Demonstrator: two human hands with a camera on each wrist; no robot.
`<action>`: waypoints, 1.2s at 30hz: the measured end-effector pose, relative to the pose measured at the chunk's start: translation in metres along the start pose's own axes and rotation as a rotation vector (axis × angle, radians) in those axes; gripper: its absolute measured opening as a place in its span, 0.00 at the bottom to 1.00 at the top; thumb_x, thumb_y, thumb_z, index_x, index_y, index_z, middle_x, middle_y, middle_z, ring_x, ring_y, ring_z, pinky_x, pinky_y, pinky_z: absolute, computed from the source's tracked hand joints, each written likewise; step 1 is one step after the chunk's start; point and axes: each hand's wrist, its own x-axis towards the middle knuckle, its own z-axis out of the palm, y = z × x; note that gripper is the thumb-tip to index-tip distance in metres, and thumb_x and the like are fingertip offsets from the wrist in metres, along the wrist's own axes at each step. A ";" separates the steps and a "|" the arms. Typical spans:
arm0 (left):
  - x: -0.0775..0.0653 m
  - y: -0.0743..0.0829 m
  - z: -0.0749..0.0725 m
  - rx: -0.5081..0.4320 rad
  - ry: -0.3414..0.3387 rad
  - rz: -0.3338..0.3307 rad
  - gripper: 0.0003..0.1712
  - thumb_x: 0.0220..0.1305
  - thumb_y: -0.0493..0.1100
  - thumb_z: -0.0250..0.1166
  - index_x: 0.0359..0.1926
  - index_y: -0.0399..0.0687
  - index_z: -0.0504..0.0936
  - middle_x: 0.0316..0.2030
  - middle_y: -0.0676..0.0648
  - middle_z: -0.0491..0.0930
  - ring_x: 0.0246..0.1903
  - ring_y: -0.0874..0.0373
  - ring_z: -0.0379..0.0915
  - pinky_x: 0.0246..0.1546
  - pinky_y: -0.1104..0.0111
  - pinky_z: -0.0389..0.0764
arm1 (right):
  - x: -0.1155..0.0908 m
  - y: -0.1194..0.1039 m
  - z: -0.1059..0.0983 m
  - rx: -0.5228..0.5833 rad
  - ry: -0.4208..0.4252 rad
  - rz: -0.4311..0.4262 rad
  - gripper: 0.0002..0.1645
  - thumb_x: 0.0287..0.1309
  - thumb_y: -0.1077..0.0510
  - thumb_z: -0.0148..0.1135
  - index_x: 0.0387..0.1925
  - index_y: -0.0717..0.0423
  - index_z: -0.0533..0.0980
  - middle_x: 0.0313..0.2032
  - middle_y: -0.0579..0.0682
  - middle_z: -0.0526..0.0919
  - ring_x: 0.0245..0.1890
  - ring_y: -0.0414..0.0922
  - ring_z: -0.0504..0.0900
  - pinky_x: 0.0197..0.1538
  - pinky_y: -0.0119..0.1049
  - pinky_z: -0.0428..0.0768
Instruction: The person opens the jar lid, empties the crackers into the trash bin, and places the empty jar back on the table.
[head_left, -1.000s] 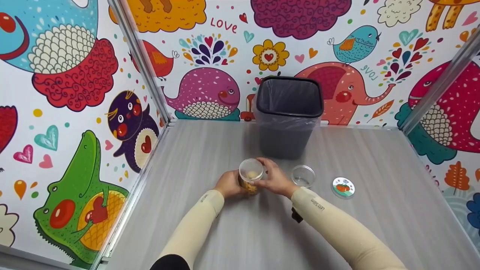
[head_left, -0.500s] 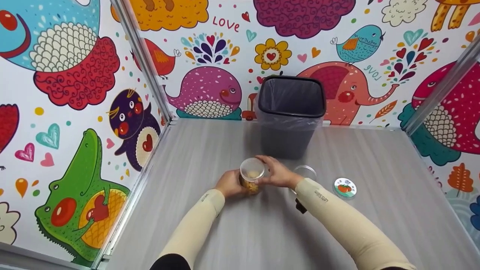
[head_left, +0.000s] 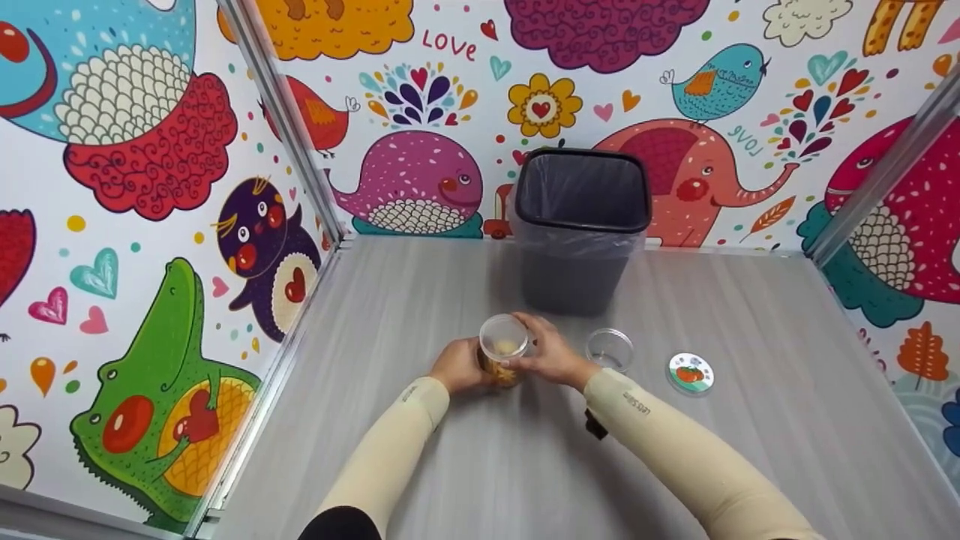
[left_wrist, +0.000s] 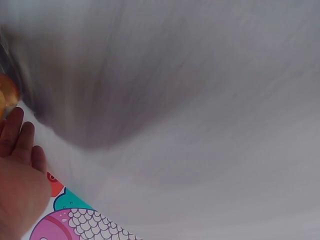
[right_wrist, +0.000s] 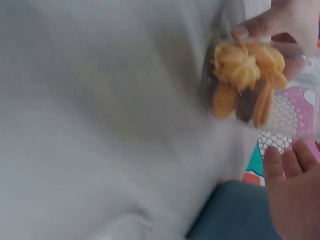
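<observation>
On the grey tabletop (head_left: 375, 300), my left hand (head_left: 457, 366) grips the cookie jar (head_left: 491, 352) low and my right hand (head_left: 556, 354) its rim, just below mid-frame, likely to keep it steady, while the clear round piece (head_left: 610, 350) right of centre shows more fully past my sleeve (head_left: 622, 401) than before

Head view: left hand (head_left: 457, 366) and right hand (head_left: 553, 354) partly hid the jar (head_left: 495, 360); lettering on the printed disc (head_left: 690, 373) was too small to read. Left wrist view: the cookies (left_wrist: 8, 92) were cut off by the left edge.
</observation>
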 end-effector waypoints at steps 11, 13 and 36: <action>0.000 0.001 -0.001 -0.035 -0.013 -0.014 0.35 0.34 0.49 0.85 0.48 0.43 0.84 0.39 0.52 0.85 0.39 0.59 0.80 0.48 0.64 0.80 | 0.005 -0.003 -0.014 -0.049 -0.098 0.017 0.57 0.42 0.44 0.81 0.70 0.58 0.63 0.65 0.59 0.70 0.65 0.55 0.67 0.66 0.51 0.66; 0.000 0.001 -0.002 -0.045 -0.014 -0.018 0.36 0.34 0.48 0.85 0.48 0.43 0.84 0.39 0.52 0.85 0.40 0.59 0.80 0.49 0.63 0.79 | 0.002 -0.001 -0.008 -0.018 -0.039 0.013 0.57 0.41 0.46 0.82 0.69 0.59 0.63 0.64 0.58 0.70 0.64 0.53 0.69 0.64 0.49 0.69; -0.001 0.000 -0.001 -0.077 0.003 -0.013 0.36 0.32 0.49 0.86 0.47 0.45 0.84 0.38 0.55 0.85 0.39 0.61 0.79 0.49 0.64 0.79 | 0.006 -0.004 -0.015 -0.029 -0.092 -0.017 0.55 0.44 0.47 0.79 0.70 0.61 0.63 0.65 0.61 0.70 0.64 0.56 0.68 0.65 0.52 0.68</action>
